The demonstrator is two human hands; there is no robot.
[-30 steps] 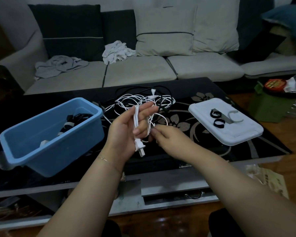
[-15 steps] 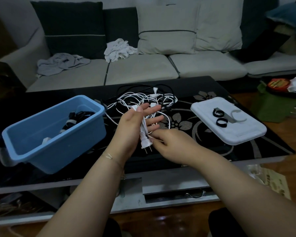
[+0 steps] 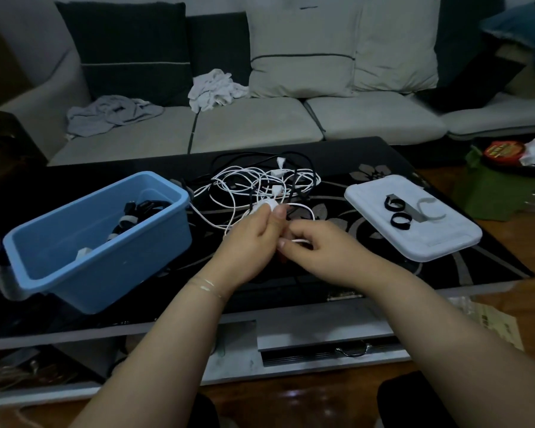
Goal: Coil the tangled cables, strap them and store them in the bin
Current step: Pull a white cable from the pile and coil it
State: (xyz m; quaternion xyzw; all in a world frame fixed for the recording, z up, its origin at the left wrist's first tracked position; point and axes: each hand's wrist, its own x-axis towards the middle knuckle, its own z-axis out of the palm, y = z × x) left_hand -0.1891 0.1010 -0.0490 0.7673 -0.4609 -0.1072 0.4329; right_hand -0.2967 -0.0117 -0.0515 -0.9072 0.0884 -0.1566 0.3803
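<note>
A tangle of white and black cables (image 3: 260,183) lies on the black glass table (image 3: 383,273), behind my hands. My left hand (image 3: 247,242) grips the plug end of a white cable, its fingers curled round it and the white tip showing above the thumb. My right hand (image 3: 318,248) pinches a thin run of the same white cable just right of the left hand. The blue bin (image 3: 105,254) stands at the left with strapped dark cable bundles (image 3: 136,214) inside. Black strap loops (image 3: 397,213) lie on the white lid (image 3: 414,242) at the right.
A pale strap (image 3: 430,210) lies beside the black loops on the lid. A grey sofa (image 3: 254,125) with cushions and crumpled cloths runs behind the table. A green box (image 3: 494,193) with packets stands on the floor at the right. Papers (image 3: 491,322) lie by the table's front right corner.
My left hand has turned over and closed round the plug, which hung down from its open palm before. Both hands have dropped lower, and the right now pinches the cable.
</note>
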